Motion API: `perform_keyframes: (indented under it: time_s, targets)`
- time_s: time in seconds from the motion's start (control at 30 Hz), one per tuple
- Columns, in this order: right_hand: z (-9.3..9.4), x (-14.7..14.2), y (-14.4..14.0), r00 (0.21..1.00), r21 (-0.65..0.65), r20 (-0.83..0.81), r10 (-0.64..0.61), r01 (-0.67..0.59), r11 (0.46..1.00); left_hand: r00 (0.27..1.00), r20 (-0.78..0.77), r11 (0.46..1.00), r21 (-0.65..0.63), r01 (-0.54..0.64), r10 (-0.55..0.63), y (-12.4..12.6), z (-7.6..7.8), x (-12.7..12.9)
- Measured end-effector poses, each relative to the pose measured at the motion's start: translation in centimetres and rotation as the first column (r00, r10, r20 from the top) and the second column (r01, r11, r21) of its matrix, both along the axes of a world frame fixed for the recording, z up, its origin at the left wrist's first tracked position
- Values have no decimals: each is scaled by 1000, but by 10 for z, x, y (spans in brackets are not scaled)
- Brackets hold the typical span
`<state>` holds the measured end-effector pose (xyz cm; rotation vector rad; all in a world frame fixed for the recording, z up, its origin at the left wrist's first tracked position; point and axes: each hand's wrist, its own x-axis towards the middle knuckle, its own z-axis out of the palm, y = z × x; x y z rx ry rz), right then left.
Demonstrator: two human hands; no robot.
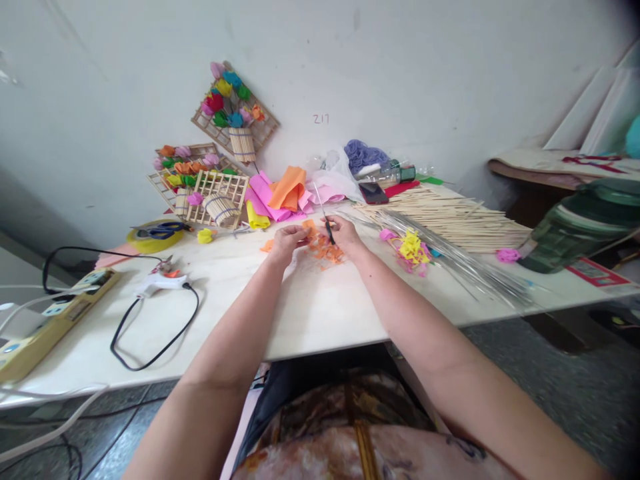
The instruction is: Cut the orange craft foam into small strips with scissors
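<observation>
My left hand (286, 241) pinches a small piece of orange paper (309, 229) above the white table (320, 313). My right hand (344, 235) grips a pair of scissors (324, 217) with black handles, the blades pointing up and away. Orange paper scraps (326, 252) lie on the table right between and under both hands. Both forearms reach forward from the near edge.
A glue gun (159, 281) with black cord and a power strip (45, 320) lie at left. Folded pink, orange and yellow paper (280, 197), stick frames with paper flowers (220, 193), a tape roll with scissors (153, 233), bamboo sticks (450, 217), a phone (373, 193) and a green jar (580, 230) surround the hands.
</observation>
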<state>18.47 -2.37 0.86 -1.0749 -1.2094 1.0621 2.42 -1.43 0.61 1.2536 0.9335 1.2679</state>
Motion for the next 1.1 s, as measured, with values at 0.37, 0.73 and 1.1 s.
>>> perform_keyframes:
  time_s: [0.37,0.73,1.1]
  targets:
    - [-1,-8,-11,985,-95,54,164,-159,983,950,261,985,-73,-158,171,4,3,-4]
    - [-6,-8,-12,951,-109,45,307,-301,947,888,385,962,-200,-185,250,6,6,-4]
    - [-3,-12,-20,937,-88,38,346,-342,935,833,473,949,-259,-181,288,9,3,1]
